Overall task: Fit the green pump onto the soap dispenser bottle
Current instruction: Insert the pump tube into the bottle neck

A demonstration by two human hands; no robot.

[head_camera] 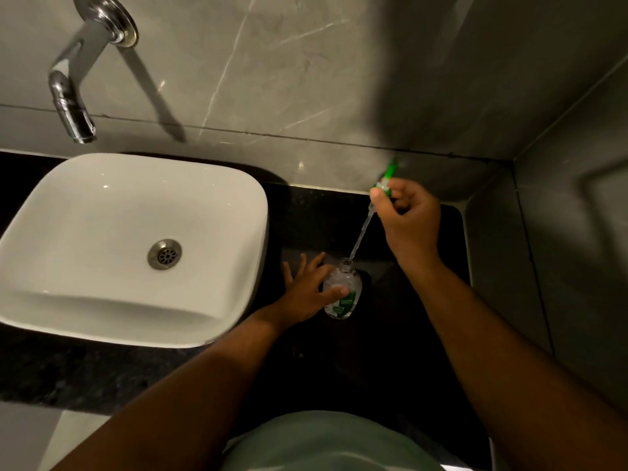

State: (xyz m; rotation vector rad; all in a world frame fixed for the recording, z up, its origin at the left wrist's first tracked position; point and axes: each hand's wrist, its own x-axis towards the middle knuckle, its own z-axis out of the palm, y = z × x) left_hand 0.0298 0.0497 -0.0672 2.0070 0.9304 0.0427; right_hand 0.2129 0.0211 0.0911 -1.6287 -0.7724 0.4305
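The small clear plastic soap dispenser bottle with a green printed label (341,289) stands on the black speckled stone desk (102,372), just right of the white rounded ceramic basin (136,246), its open neck uppermost and leaning slightly away from the camera. The left hand (306,294) steadies it from the left: the thumb lies across the front of the body just above the label, while the other fingers (314,261) are spread apart and extend past the far left side; whether they press the bottle cannot be told. The right hand (407,215) is raised above and right of the bottle, fingers closed together around the collar of the green plastic pump with a thin clear dip tube (384,181). The green head projects up past the thumb; the tube slants down-left, and its tip sits at the rim of the bottle neck, at or just entering the opening. In judgement, the bottle appears light and thin-walled, likely to tip or skid on polished stone, so a firm hold around its body below the shoulder suits it. The tube looks slender and flexible and would bend if pushed off-axis; the collar is the correct hold for guiding and screwing down. Any soap residue would make both parts slippery.
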